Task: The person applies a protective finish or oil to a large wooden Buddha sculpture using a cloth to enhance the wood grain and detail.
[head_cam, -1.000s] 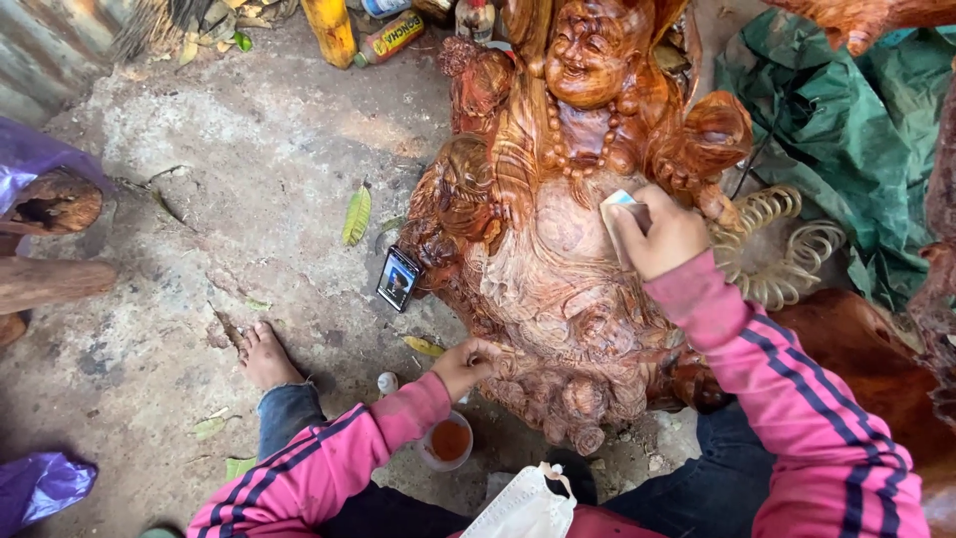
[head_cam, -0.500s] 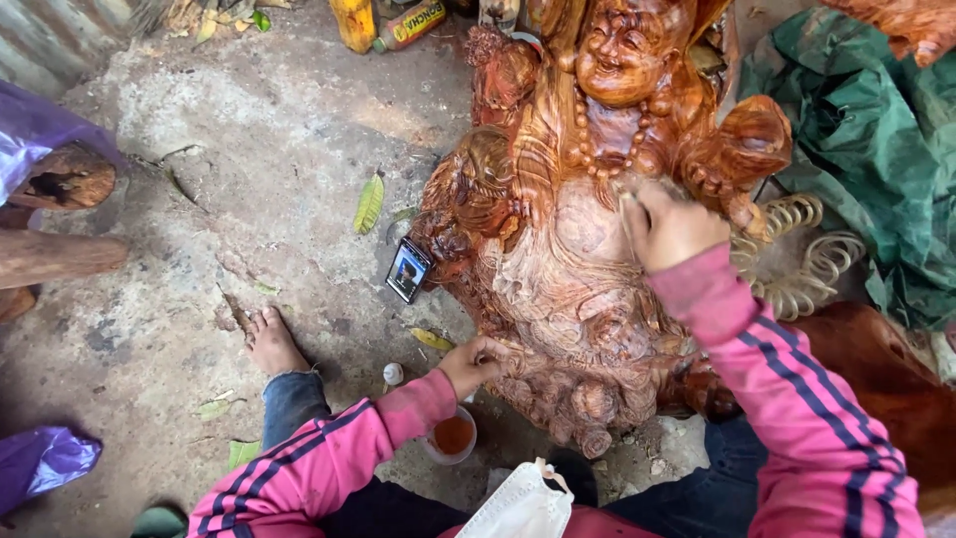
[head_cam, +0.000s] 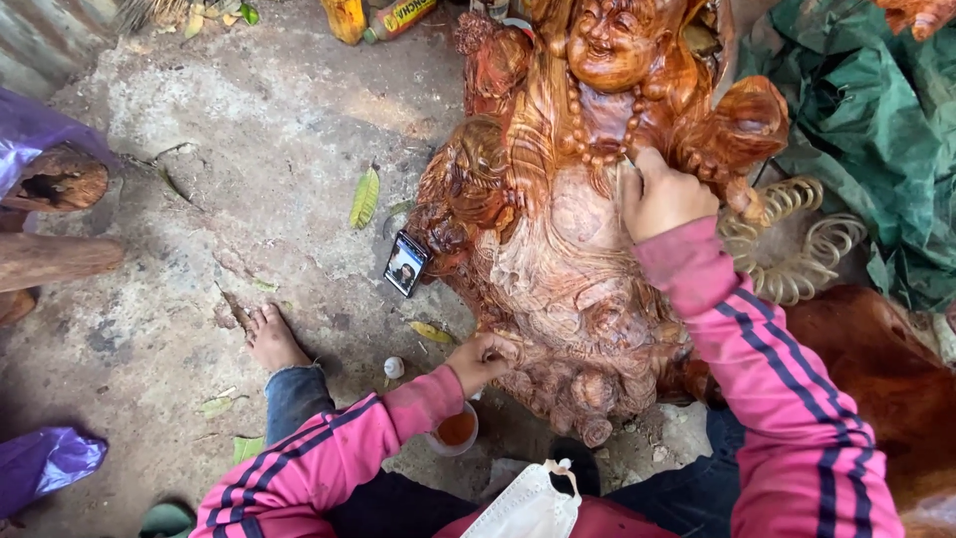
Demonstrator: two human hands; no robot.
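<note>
While the left hand [head_cam: 480, 359] grips the carved wooden statue [head_cam: 558, 259], the right hand [head_cam: 662, 197] presses fisted against it.

Propped against the lower left flank of the large reddish wood carving [head_cam: 558, 239]: a small phone [head_cam: 406, 263], dark-framed, screen lit with a picture. Beyond the carving's top left edge, on the concrete: a yellow plastic package [head_cam: 346, 18] beside a yellow-labelled bottle [head_cam: 401, 17] lying on its side.
</note>
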